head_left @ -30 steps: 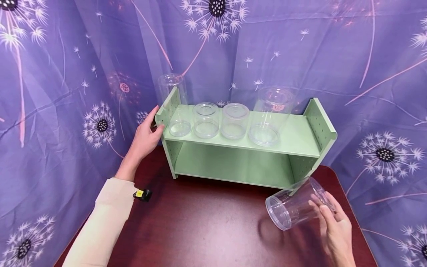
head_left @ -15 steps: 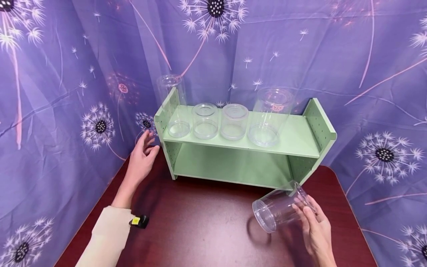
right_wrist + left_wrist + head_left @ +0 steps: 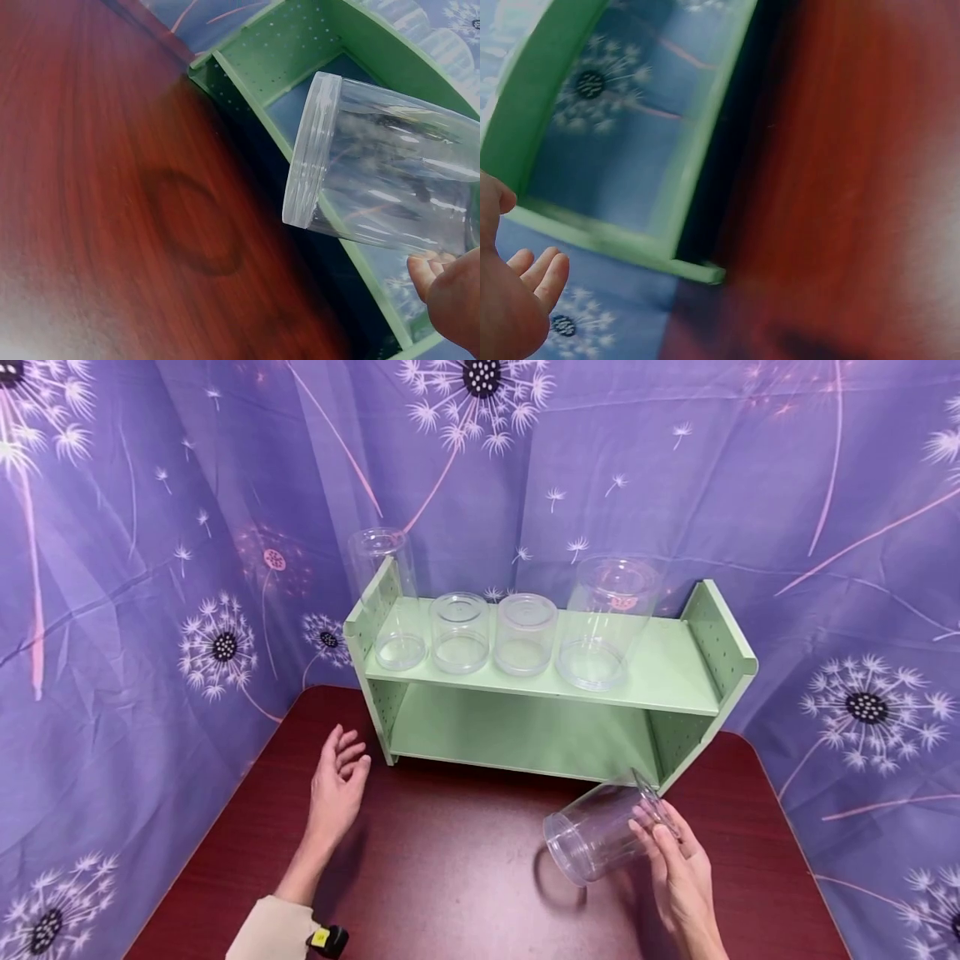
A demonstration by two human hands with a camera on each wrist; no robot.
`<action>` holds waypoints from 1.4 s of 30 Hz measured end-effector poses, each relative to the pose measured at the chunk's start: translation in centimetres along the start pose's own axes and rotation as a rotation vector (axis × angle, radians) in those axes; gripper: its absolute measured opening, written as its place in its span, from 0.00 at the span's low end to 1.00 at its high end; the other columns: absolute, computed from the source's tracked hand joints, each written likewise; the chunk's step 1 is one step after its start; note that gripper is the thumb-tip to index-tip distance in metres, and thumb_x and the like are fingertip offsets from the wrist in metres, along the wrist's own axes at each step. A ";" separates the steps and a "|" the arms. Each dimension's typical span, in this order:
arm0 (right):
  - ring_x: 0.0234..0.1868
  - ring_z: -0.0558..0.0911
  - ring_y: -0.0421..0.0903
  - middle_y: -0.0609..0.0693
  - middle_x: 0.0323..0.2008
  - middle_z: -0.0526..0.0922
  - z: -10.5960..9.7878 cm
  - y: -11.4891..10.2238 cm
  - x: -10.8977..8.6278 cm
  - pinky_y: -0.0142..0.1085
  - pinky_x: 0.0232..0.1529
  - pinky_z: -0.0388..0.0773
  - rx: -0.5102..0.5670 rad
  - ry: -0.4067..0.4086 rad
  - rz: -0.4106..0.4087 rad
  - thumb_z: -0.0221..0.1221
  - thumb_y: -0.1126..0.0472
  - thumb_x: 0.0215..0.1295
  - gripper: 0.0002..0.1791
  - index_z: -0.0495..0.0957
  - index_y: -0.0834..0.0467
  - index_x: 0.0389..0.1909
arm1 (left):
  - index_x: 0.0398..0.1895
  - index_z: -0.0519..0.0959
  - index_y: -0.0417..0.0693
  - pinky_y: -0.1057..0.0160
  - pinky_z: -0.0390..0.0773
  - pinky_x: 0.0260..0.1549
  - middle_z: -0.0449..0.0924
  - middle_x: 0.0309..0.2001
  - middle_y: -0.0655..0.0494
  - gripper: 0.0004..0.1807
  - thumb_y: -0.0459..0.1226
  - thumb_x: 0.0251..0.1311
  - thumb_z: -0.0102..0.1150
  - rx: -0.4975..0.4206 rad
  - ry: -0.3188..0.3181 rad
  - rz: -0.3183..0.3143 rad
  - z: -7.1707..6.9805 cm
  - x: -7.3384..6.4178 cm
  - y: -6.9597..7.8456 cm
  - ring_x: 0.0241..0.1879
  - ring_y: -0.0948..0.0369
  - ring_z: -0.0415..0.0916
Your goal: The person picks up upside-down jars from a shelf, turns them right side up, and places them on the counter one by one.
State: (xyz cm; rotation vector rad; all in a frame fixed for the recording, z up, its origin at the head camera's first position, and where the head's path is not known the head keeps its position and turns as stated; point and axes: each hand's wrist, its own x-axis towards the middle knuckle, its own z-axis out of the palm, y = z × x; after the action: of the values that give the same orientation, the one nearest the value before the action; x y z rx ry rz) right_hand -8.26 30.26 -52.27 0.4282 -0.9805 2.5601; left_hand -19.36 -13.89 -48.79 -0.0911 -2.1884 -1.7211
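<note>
My right hand (image 3: 678, 868) grips a clear plastic jar (image 3: 603, 831) by one end, just in front of the shelf's right corner. The jar is tilted nearly onto its side above the table, its ringed end pointing left. In the right wrist view, the jar (image 3: 397, 165) looks see-through, with fingertips (image 3: 424, 277) against its lower side. My left hand (image 3: 337, 793) hovers over the table, left of the shelf, its fingers loosely bent and holding nothing. A green two-tier shelf (image 3: 517, 731) stands at the back of the table.
On the upper tier stand a tall narrow jar (image 3: 400, 647), two short jars (image 3: 460, 635) and a large tall jar (image 3: 596, 652), all clear. The dark red table (image 3: 442, 860) has a ring-shaped shadow under the held jar. A purple dandelion curtain (image 3: 675, 485) encloses the back and sides.
My left hand has let go of the shelf's left side panel and come down toward the table. My right hand has carried the jar leftward.
</note>
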 end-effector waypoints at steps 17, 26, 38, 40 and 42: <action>0.61 0.82 0.54 0.64 0.60 0.81 1.3 1.6 -0.5 0.43 0.64 0.76 -0.014 -0.007 0.040 0.41 0.79 0.77 0.22 0.68 0.73 0.68 | 0.72 0.68 0.33 0.65 0.84 0.48 0.77 0.64 0.37 0.32 0.24 0.65 0.64 -0.059 -0.209 0.099 5.1 -5.8 -2.1 0.57 0.40 0.79; 0.61 0.82 0.53 0.62 0.59 0.82 2.2 2.3 -0.7 0.42 0.65 0.75 -0.038 -0.002 0.061 0.42 0.78 0.77 0.22 0.67 0.72 0.68 | 0.72 0.69 0.36 0.55 0.84 0.52 0.76 0.64 0.39 0.32 0.24 0.65 0.64 -0.116 -0.316 0.153 7.3 -8.0 -2.1 0.58 0.36 0.77; 0.62 0.81 0.50 0.58 0.61 0.80 3.8 3.3 -0.8 0.41 0.67 0.73 -0.080 0.009 0.107 0.43 0.77 0.77 0.22 0.68 0.68 0.69 | 0.77 0.62 0.35 0.45 0.80 0.56 0.71 0.68 0.38 0.38 0.26 0.64 0.65 -0.136 -0.494 0.152 9.8 -10.2 -1.7 0.62 0.36 0.73; 0.62 0.80 0.50 0.58 0.62 0.80 4.1 3.4 -0.7 0.41 0.67 0.73 -0.080 0.007 0.110 0.43 0.77 0.77 0.23 0.66 0.68 0.70 | 0.78 0.60 0.35 0.45 0.79 0.58 0.68 0.70 0.36 0.40 0.27 0.65 0.65 -0.148 -0.533 0.127 10.1 -10.4 -1.7 0.63 0.35 0.71; 0.62 0.80 0.51 0.58 0.62 0.80 4.3 3.5 -0.6 0.41 0.67 0.73 -0.086 0.004 0.106 0.43 0.77 0.77 0.23 0.64 0.70 0.71 | 0.79 0.57 0.34 0.46 0.77 0.60 0.65 0.71 0.33 0.41 0.28 0.65 0.64 -0.173 -0.565 0.111 10.4 -10.6 -1.6 0.65 0.33 0.69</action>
State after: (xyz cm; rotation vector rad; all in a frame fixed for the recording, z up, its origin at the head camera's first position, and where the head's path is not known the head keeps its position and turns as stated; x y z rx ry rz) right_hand -8.60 24.70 -51.47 0.3559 -1.1349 2.5985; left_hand -12.31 -2.66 -55.60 -0.8160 -2.3295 -1.9925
